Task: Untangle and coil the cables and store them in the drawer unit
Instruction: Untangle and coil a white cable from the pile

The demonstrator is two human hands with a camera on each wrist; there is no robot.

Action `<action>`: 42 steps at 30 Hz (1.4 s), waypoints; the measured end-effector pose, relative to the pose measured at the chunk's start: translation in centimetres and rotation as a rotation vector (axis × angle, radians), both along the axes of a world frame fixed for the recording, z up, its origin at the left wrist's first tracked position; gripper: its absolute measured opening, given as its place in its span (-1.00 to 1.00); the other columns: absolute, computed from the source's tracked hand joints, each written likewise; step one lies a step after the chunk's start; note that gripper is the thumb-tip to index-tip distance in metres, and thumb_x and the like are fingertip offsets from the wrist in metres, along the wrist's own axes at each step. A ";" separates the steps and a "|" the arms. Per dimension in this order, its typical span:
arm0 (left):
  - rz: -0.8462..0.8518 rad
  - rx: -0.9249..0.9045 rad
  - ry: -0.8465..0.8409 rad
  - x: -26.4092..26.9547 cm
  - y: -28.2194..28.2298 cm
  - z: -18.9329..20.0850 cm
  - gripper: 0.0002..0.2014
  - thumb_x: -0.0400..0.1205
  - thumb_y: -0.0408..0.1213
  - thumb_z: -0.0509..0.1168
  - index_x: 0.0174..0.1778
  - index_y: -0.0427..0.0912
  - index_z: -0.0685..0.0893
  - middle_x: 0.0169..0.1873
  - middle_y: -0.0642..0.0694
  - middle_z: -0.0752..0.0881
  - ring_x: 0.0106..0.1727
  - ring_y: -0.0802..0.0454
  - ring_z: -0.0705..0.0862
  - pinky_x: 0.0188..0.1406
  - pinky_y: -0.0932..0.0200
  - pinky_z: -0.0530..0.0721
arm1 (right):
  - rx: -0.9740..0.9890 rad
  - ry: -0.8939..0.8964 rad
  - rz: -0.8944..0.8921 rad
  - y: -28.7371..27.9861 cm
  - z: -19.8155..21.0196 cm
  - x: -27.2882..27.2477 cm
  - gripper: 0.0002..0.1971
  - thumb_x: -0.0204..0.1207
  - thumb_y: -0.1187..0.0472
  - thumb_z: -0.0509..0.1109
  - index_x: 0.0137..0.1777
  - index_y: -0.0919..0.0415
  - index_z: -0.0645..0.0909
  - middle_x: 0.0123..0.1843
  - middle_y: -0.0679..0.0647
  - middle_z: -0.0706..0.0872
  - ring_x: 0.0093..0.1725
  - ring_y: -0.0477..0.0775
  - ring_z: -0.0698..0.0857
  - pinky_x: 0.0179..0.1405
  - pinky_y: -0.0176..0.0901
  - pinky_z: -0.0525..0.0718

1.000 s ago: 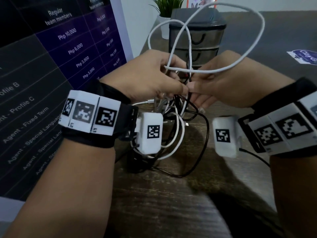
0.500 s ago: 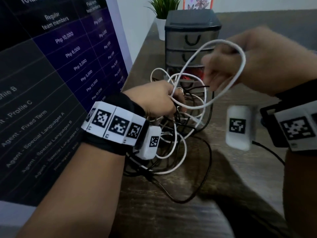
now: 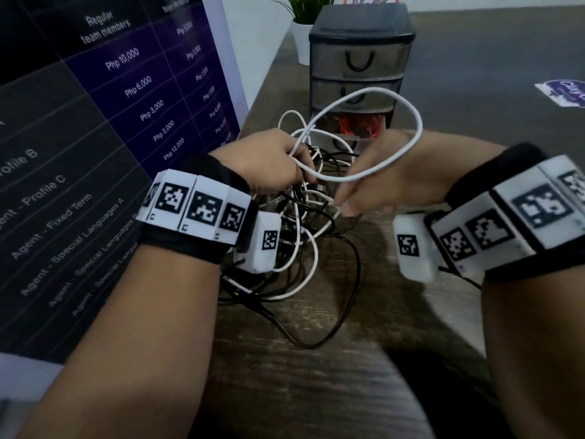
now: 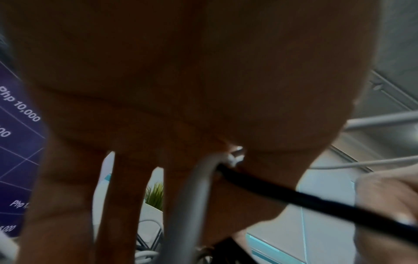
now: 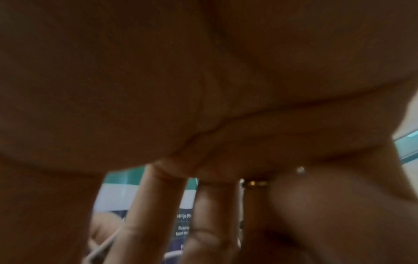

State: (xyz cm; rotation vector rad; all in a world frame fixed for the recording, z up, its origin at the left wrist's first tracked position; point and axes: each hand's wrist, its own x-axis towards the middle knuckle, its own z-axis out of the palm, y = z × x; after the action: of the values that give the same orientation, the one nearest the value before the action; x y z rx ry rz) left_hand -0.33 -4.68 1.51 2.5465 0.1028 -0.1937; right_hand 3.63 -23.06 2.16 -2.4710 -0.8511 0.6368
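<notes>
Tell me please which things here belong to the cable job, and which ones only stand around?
Belong to the job:
- white cable, looped between both hands
- tangle of cables on the table
- drawer unit
- left hand, gripping cables
- right hand

Only standing around:
- potted plant
- poster with prices
- sticker

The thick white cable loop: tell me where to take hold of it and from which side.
Pinch the thick white cable loop on its free right-hand arc, coming from the right. That stretch arches clear above the tangle of black and white cables; the left hand already holds its base.
</notes>
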 end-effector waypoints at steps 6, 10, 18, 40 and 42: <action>0.024 -0.028 -0.005 0.0 0.2 -0.1 -0.71 0.60 -0.39 0.24 -0.23 0.06 0.79 -0.47 0.14 0.67 -0.39 0.17 0.59 -0.43 0.27 0.49 | -0.190 -0.127 0.071 2.4 -0.9 -1.0 -0.90 0.48 0.06 0.55 -0.05 -0.15 0.80 -0.32 -0.25 0.61 -0.25 -0.21 0.54 -0.33 -0.38 0.46; 0.015 -0.037 0.007 -0.1 0.2 0.0 -0.84 0.61 -0.25 0.31 -0.14 0.04 0.80 -0.34 0.08 0.73 -0.29 0.10 0.64 -0.27 0.19 0.58 | -0.165 -0.073 0.040 2.4 -0.7 -1.2 -0.97 0.45 0.02 0.57 -0.18 -0.11 0.78 -0.37 -0.16 0.68 -0.29 -0.14 0.63 -0.35 -0.31 0.54; -0.020 -0.007 0.048 -0.3 0.3 0.0 -0.73 0.47 -0.26 0.57 -0.02 0.11 0.69 -0.17 0.13 0.73 -0.24 0.20 0.67 -0.32 0.25 0.53 | -0.021 -0.078 0.022 0.5 1.1 -1.1 -0.63 0.19 -0.27 0.59 -0.32 0.03 0.71 -0.54 -0.14 0.64 -0.53 -0.24 0.55 -0.33 -0.16 0.55; 0.045 -0.034 0.032 0.0 -0.6 -0.4 -0.64 0.53 -0.07 0.51 0.10 0.04 0.48 -0.10 -0.01 0.72 -0.18 0.03 0.73 -0.14 0.04 0.72 | 0.145 -0.073 -0.102 -1.2 2.7 -0.7 -0.73 0.32 0.07 0.66 -0.18 0.15 0.62 -0.42 0.09 0.80 -0.43 0.01 0.73 -0.42 -0.13 0.61; 0.022 -0.017 0.040 -0.2 -0.7 -0.3 -0.54 0.48 -0.05 0.55 0.13 0.05 0.42 -0.08 -0.05 0.72 -0.16 -0.02 0.75 -0.10 -0.03 0.75 | 0.177 -0.068 -0.076 -0.9 2.6 -0.7 -0.72 0.34 0.15 0.65 -0.14 0.11 0.57 -0.39 0.15 0.80 -0.33 0.24 0.77 -0.34 0.04 0.70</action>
State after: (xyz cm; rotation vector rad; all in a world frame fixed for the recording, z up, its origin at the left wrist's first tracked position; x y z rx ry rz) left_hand -0.51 -5.39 1.19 2.5238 0.1440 -0.2363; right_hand 2.93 -23.93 4.76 -2.3632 -0.7990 0.4336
